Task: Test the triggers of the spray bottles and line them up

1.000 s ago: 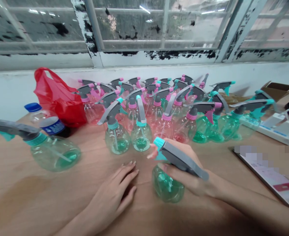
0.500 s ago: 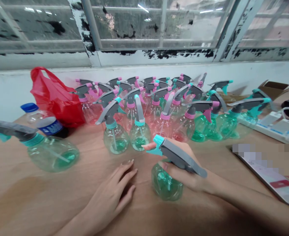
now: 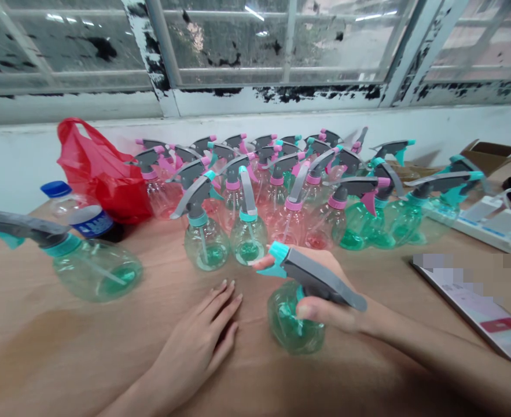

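Through the head camera I am seeing, at the far left, a teal-collared spray bottle point(image 3: 81, 266) that is holding green liquid in its base. Just behind it, a blue-capped drink bottle point(image 3: 91, 221) is sitting before a red plastic bag point(image 3: 107, 191). Next, I am finding the left hand point(image 3: 197, 327) lying palm down on the tabletop point(image 3: 42, 359), fingers outstretched and slightly parted. Beyond its fingertips, a pair of green spray bottles point(image 3: 207, 234) is standing side by side, and rows of mostly pink spray bottles point(image 3: 293, 223) are crowding behind. To the right, well apart from the left hand, the right hand point(image 3: 339, 317) is clasping the green spray bottle point(image 3: 294, 333) near its neck, low over the tabletop; a fingertip is showing by the teal trigger point(image 3: 270, 271), and I cannot tell whether it is pressing. Farther right, green-filled spray bottles point(image 3: 400, 226) are clustering near a phone point(image 3: 467, 307), a cardboard box point(image 3: 489, 155) and a white power strip point(image 3: 493, 231).
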Demonstrator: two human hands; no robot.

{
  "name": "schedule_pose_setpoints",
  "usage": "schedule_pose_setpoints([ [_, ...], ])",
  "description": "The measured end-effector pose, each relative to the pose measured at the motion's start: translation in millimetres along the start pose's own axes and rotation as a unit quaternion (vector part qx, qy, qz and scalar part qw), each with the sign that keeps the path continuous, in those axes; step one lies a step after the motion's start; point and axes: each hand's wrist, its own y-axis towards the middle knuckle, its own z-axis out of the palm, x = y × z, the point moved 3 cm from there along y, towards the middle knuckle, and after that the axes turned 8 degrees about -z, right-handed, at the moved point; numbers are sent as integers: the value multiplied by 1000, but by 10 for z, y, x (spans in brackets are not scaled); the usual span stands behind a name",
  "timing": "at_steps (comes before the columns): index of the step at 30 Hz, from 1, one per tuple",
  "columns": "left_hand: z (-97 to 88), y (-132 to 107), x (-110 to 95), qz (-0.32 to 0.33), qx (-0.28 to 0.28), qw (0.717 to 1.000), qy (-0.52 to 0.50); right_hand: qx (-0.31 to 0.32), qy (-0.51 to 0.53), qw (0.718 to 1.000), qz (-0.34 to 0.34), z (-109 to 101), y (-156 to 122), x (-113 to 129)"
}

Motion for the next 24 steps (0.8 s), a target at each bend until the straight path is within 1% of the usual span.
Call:
schedule_pose_setpoints([
  [2, 4, 3, 0, 2, 2, 1000, 3, 8, 6, 1000, -2, 0, 14, 6],
  [4, 8, 8, -1, 9, 1, 1000, 8, -5, 7, 1000, -1, -1, 21, 19],
  [9, 19, 12, -2, 17, -2, 1000, 13, -29, -32, 998, 44, 7, 13, 31],
  [12, 16, 12, -3, 9, 2, 1000, 6, -22, 3, 997, 73, 26, -10, 11],
  [15, 8, 14, -4, 1, 5, 1000, -5, -29, 31, 994, 99, 46, -38, -7],
  [21, -2, 15, -9, 3, 16, 1000, -2, -40, -6, 995, 89, 47, -35, 31],
  [24, -2, 14, -7, 1, 18, 1000, -4, -39, -13, 995, 96, 49, -38, 24],
])
